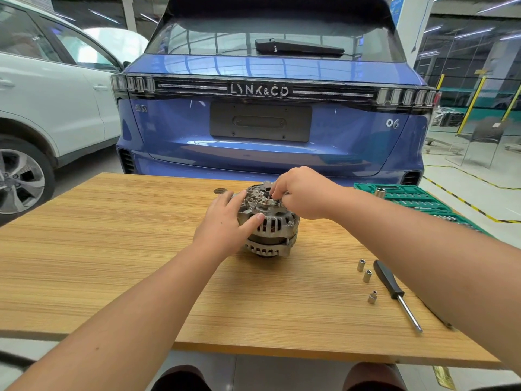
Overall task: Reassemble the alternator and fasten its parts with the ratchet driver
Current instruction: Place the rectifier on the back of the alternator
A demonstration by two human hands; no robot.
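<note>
Wooden table (112,249) — alternator (270,224) (hands-on).

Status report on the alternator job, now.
Left hand steadies alternator. Right hand pinching a small part on top. Driver idle on table. Nothing obstructing.

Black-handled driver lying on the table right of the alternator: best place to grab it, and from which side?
Grip the black-handled driver by its thick black handle, coming from above with the right hand. It lies flat on the wooden table, handle away from the person, thin steel shaft toward the near edge. The handle looks widest and easiest to hold. Three small silver sockets lie just left, so close the fingers carefully.
</note>
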